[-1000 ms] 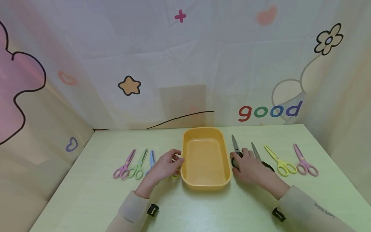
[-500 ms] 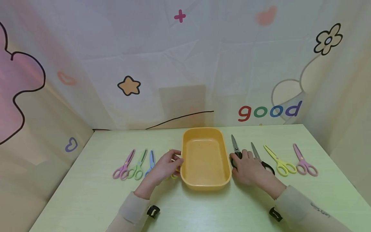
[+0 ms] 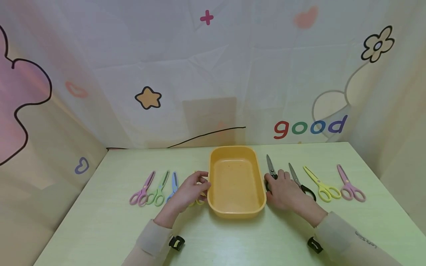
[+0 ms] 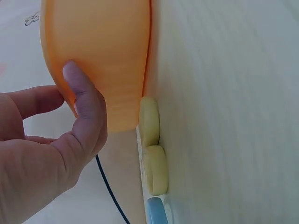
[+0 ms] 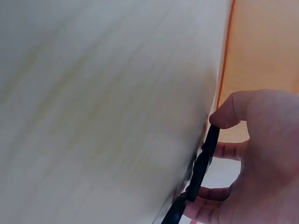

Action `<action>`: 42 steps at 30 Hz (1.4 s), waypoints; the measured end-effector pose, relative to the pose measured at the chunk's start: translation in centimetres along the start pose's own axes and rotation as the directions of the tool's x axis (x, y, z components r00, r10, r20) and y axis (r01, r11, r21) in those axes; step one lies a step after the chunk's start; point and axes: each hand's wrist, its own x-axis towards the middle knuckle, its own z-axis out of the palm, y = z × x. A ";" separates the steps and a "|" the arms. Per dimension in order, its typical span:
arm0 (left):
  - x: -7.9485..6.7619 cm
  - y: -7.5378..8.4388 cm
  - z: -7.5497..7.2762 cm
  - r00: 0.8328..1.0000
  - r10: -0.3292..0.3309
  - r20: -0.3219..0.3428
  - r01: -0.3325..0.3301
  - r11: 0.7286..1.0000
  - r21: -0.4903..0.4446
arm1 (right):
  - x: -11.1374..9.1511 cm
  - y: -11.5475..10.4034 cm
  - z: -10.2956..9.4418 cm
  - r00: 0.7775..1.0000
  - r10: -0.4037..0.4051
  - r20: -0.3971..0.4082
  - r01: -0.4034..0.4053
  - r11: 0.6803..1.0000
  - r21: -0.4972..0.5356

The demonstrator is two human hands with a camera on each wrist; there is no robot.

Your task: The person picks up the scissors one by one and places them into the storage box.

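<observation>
A yellow-orange plastic tray stands in the middle of the table with nothing in it. My left hand holds its left side, the thumb against the outer wall and the fingers at the rim. To the tray's right lie black-handled scissors; my right hand grips them by the handles, thumb on one side and fingers on the other. The blades lie pointing toward the back, and part of the handles is hidden. Yellow scissors beside the tray are mostly covered by my left hand.
On the left lie pink, green and blue scissors. Right of my right hand are a second black-handled pair, yellow scissors and pink scissors. A printed curtain hangs behind the table.
My right forearm and wrist have shifted slightly left, and the gripped scissors have moved a tiny bit to the right. My left hand and the tray stay practically still.
</observation>
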 end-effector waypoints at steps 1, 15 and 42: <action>0.0 0.0 0.0 1.000 0.000 0.002 0.000 1.000 -0.010 | 0.1 0.1 0.0 1.000 0.001 0.001 -0.001 1.000 0.003; 0.4 -0.2 -0.3 0.999 -0.043 0.022 0.045 0.992 -0.121 | 0.3 0.1 -0.5 0.999 0.038 0.010 -0.039 0.995 0.089; 0.5 -0.2 -1.2 0.995 -0.063 0.080 0.078 0.975 -0.208 | -0.5 -1.8 -5.7 0.994 0.062 -0.094 -0.051 0.992 0.113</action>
